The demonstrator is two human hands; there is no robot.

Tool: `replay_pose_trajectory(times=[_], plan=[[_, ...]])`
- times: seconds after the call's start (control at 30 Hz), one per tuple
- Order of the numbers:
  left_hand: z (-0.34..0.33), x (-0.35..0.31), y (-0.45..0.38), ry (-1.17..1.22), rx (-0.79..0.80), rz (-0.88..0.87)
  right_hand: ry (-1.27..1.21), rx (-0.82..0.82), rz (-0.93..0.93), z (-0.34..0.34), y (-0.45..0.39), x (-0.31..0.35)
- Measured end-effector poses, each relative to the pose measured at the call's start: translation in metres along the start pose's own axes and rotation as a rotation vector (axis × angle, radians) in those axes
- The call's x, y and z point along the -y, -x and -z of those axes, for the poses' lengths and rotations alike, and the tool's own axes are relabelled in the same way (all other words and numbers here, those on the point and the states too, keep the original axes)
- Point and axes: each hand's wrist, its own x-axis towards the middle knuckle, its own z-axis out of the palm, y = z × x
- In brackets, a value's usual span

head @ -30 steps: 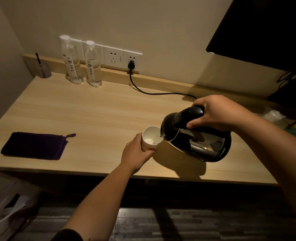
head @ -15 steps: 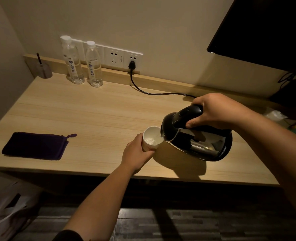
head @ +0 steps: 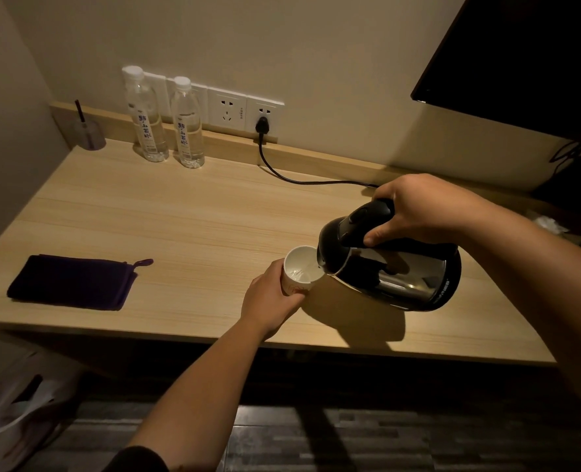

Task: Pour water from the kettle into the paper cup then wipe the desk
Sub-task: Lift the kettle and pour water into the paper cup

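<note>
The right hand [head: 418,207] grips the black handle of the kettle [head: 394,264], fingers [head: 379,236] wrapped tight around it with the thumb lying along the near side; the kettle is tipped to the left, lifted off the surface [head: 187,226], its spout at the rim of the paper cup [head: 301,270]; water shows inside the cup. The left hand [head: 270,298] holds the cup from its near left side, fingers curled around the wall; whether the cup's base touches the surface cannot be told, as the hand hides it. The kettle throws a dark shadow on the surface below and to the near side.

A dark purple cloth [head: 72,282] lies folded flat at the near left of the surface, well apart from the cup; a small loop sticks out of its right corner. Two water bottles [head: 164,120] stand upright side by side at the far left against the wall, in front of a row of sockets [head: 245,112]; a black plug sits in the right socket and its cord [head: 302,180] runs right across the surface until the right hand hides it. A small clear holder [head: 90,132] with a dark stick stands in the far left corner.
</note>
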Motion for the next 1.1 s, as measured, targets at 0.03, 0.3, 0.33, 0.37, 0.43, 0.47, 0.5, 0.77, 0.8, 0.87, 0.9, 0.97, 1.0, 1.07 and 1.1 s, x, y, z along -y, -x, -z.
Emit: replay_pose_trajectory(times=[0.03, 0.3, 0.33, 0.37, 0.43, 0.47, 0.5, 0.77, 0.8, 0.87, 0.9, 0.97, 1.0, 1.07, 1.1], plan=[[0.0, 0.0, 0.0, -0.004, 0.001, -0.002, 0.004, 0.002, -0.004, 0.0, -0.001, 0.0], [-0.002, 0.003, -0.001, -0.017, 0.004, 0.002, 0.019, 0.01, -0.016, 0.002, -0.007, 0.002], [-0.002, 0.003, -0.001, -0.019, 0.008, 0.005, 0.025, 0.008, -0.017, 0.002, -0.007, 0.002], [-0.002, 0.004, -0.001, -0.022, 0.012, 0.009, 0.029, 0.009, -0.018, 0.002, -0.007, 0.002], [-0.002, 0.004, -0.001, -0.022, 0.017, 0.011, 0.032, 0.016, -0.021, 0.002, -0.008, 0.003], [-0.002, 0.004, -0.001, -0.023, 0.017, 0.009, 0.033, 0.018, -0.024, 0.002, -0.008, 0.003], [-0.002, 0.004, -0.001, -0.026, 0.017, 0.007, 0.037, 0.019, -0.025, 0.003, -0.008, 0.004], [-0.001, 0.003, -0.001, -0.014, 0.006, 0.006, 0.09, 0.01, -0.021, 0.004, -0.011, 0.008], [-0.002, 0.003, -0.001, -0.015, 0.007, 0.008, 0.093, 0.011, -0.023, 0.004, -0.011, 0.008], [-0.002, 0.003, -0.001, -0.018, 0.007, 0.012, 0.093, 0.011, -0.025, 0.004, -0.01, 0.007], [-0.002, 0.003, -0.001, -0.02, 0.007, 0.012, 0.093, 0.011, -0.026, 0.004, -0.01, 0.008], [-0.002, 0.004, -0.001, -0.022, 0.007, 0.009, 0.097, 0.014, -0.029, 0.004, -0.011, 0.008], [-0.002, 0.004, -0.001, -0.022, 0.007, 0.007, 0.101, 0.014, -0.03, 0.005, -0.011, 0.008], [-0.002, 0.004, -0.001, -0.024, 0.01, 0.002, 0.115, 0.016, -0.026, 0.005, -0.012, 0.009], [-0.002, 0.004, 0.0, -0.025, 0.012, 0.002, 0.121, 0.017, -0.022, 0.005, -0.013, 0.01]])
